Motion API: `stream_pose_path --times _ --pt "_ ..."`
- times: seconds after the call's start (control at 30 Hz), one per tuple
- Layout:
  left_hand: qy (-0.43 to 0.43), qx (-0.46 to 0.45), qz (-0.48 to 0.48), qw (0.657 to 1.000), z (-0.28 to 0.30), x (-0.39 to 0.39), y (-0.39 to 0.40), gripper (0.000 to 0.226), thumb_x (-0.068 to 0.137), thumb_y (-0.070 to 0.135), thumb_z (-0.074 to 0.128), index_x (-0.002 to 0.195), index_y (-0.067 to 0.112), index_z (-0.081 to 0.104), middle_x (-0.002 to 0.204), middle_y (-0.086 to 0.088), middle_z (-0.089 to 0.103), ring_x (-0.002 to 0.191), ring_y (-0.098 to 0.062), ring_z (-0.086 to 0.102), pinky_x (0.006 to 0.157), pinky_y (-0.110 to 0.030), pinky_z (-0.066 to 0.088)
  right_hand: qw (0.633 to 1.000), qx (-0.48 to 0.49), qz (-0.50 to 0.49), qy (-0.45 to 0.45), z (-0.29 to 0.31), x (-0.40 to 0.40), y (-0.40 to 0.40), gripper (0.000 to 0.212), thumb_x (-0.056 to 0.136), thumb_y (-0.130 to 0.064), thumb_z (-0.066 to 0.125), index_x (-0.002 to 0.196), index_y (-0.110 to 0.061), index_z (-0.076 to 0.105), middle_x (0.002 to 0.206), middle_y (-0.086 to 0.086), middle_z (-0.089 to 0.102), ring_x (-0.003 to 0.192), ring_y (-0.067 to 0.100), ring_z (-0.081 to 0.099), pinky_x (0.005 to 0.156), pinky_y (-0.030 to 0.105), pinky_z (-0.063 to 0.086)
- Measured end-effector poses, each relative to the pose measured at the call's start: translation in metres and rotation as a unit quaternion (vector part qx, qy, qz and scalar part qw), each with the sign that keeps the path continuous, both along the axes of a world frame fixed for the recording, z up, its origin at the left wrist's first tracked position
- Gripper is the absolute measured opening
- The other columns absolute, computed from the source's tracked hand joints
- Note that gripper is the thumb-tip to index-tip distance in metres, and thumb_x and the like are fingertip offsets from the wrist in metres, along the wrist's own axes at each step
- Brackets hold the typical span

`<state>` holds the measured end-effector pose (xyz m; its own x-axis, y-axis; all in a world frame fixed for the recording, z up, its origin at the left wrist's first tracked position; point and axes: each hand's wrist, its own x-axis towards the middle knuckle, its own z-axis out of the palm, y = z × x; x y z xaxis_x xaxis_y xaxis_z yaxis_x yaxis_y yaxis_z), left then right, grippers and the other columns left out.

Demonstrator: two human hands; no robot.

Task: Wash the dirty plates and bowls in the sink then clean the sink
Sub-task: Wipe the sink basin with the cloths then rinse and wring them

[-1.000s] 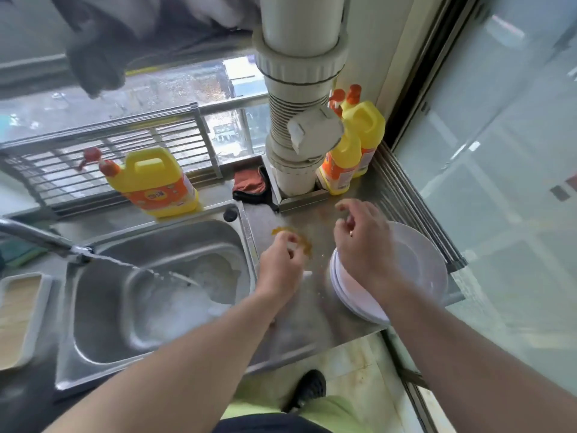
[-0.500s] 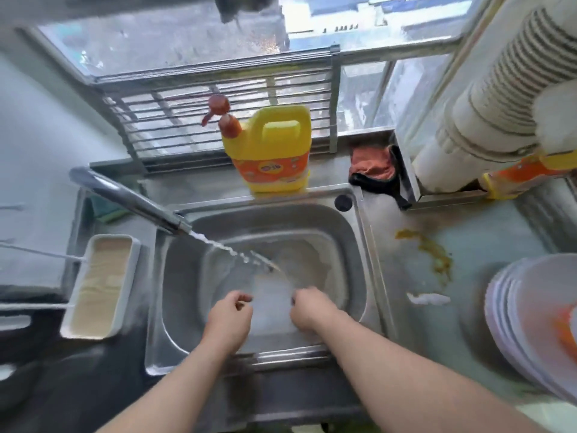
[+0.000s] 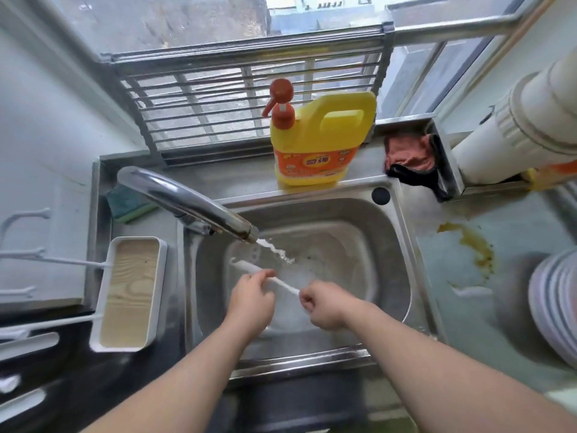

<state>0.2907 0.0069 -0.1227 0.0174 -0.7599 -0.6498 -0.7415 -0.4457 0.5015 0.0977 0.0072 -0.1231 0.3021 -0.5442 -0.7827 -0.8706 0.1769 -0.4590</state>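
Here, over the steel sink (image 3: 402, 276), the left hand (image 3: 249, 300) and right hand (image 3: 324, 306) each pinch one end of a thin white strip (image 3: 282, 284), both grips clamped on it just below the water running from the tap (image 3: 187, 201). A stack of white plates (image 3: 555, 307) sits at the right edge of the desk (image 3: 515, 323), near a yellow-brown smear (image 3: 474, 248); a yellow detergent jug (image 3: 318, 142) stands at the sink's back edge, a green sponge (image 3: 131, 204) at its back left corner.
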Motion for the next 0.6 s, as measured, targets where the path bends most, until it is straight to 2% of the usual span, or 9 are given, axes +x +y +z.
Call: stream_pose_path --times 0.03,0.1,0.17,0.23,0.3,0.4,0.47,0.53,0.6 --pt "-0.037 -0.018 -0.045 0.998 0.005 0.001 -0.006 0.057 0.093 0.012 0.051 0.142 0.040 0.058 0.149 -0.001 0.049 0.134 -0.025 0.044 0.113 -0.037 0.039 1.000 -0.007 0.000 -0.010 0.011 0.003 -0.004 0.019 0.078 -0.001 0.044 0.072 -0.018 0.048 0.086 0.009 0.062 0.077 0.028 0.052 0.062 0.035 0.040" --pt "-0.120 -0.050 -0.148 0.980 0.016 0.005 -0.017 0.059 0.096 0.022 0.052 0.149 0.045 0.050 0.160 0.000 0.036 0.145 -0.029 0.027 0.122 -0.043 0.026 0.999 -0.028 -0.011 -0.019 0.032 0.007 -0.011 0.020 0.078 0.000 0.042 0.070 -0.018 0.047 0.076 0.004 0.057 0.074 0.026 0.048 0.059 0.033 0.036" --pt "-0.181 -0.096 -0.240 0.949 0.024 0.013 -0.024 0.047 0.102 0.039 0.048 0.147 0.046 0.051 0.157 0.003 0.043 0.146 -0.028 0.027 0.122 -0.046 0.023 0.997 -0.051 -0.054 -0.024 0.048 0.008 -0.019 0.022 0.080 0.000 0.043 0.069 -0.019 0.047 0.075 -0.003 0.055 0.075 0.023 0.048 0.058 0.031 0.036" --pt "-0.210 -0.106 -0.283 0.930 0.028 0.021 -0.029 0.037 0.107 0.048 0.039 0.139 0.045 0.058 0.141 0.006 0.060 0.138 -0.026 0.041 0.115 -0.044 0.028 0.985 -0.076 -0.153 -0.037 0.057 0.007 -0.028 0.021 0.082 -0.003 0.047 0.072 -0.020 0.053 0.075 -0.006 0.057 0.072 0.020 0.050 0.055 0.026 0.038" --pt "-0.203 -0.073 -0.278 0.936 0.030 0.028 -0.030 0.031 0.109 0.047 0.039 0.125 0.039 0.065 0.121 0.004 0.071 0.120 -0.027 0.057 0.103 -0.041 0.041 0.940 -0.092 -0.319 -0.074 0.066 0.009 -0.037 0.016 0.084 -0.009 0.054 0.081 -0.023 0.061 0.077 -0.008 0.059 0.067 0.017 0.051 0.053 0.024 0.041" --pt "-0.097 -0.012 -0.208 0.973 0.039 0.033 -0.021 0.027 0.109 0.045 0.042 0.110 0.031 0.065 0.106 0.002 0.072 0.101 -0.027 0.065 0.085 -0.042 0.054 0.850 -0.095 -0.505 -0.117 0.069 0.014 -0.046 0.025 0.089 -0.011 0.055 0.104 -0.028 0.066 0.087 -0.007 0.063 0.069 0.015 0.054 0.058 0.025 0.043" --pt "-0.092 -0.030 -0.200 0.975 0.050 0.035 -0.013 0.028 0.109 0.047 0.042 0.106 0.031 0.066 0.099 0.005 0.071 0.095 -0.024 0.064 0.080 -0.040 0.055 0.820 -0.074 -0.550 -0.138 0.062 0.022 -0.047 0.032 0.090 -0.010 0.054 0.115 -0.028 0.066 0.099 -0.004 0.067 0.077 0.016 0.060 0.067 0.028 0.049" --pt "-0.105 -0.046 -0.194 0.974 0.060 0.037 -0.008 0.031 0.108 0.049 0.043 0.103 0.032 0.068 0.095 0.009 0.071 0.093 -0.021 0.064 0.076 -0.037 0.055 0.808 -0.053 -0.570 -0.140 0.053 0.030 -0.044 0.029 0.090 -0.012 0.064 0.114 -0.028 0.067 0.108 -0.002 0.069 0.086 0.017 0.064 0.073 0.029 0.052" --pt "-0.096 -0.042 -0.189 0.976 0.067 0.041 -0.005 0.034 0.106 0.051 0.043 0.094 0.030 0.066 0.086 0.010 0.069 0.086 -0.018 0.064 0.074 -0.036 0.055 0.790 -0.041 -0.594 -0.148 0.049 0.038 -0.043 0.021 0.093 -0.017 0.065 0.111 -0.026 0.067 0.107 -0.002 0.070 0.085 0.017 0.063 0.071 0.028 0.048"
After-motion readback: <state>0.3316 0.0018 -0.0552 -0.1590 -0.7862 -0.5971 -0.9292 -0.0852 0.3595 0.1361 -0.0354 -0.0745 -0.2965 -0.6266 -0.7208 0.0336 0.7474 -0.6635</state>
